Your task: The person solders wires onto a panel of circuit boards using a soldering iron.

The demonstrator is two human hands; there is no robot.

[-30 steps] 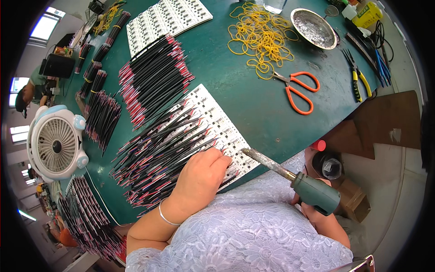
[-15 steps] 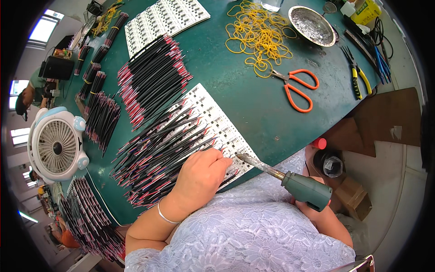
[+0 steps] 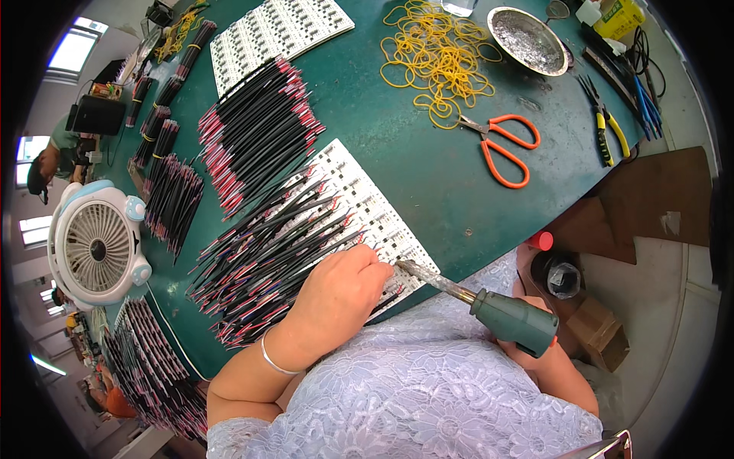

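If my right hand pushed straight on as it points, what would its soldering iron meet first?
Probably your left hand, just beyond the soldering iron, though depth is unclear: the circuit board beneath might come first.

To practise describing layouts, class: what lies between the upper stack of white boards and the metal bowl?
A loose tangle of yellow bands lies on the green tabletop between the upper white boards and the metal bowl, in the head view.
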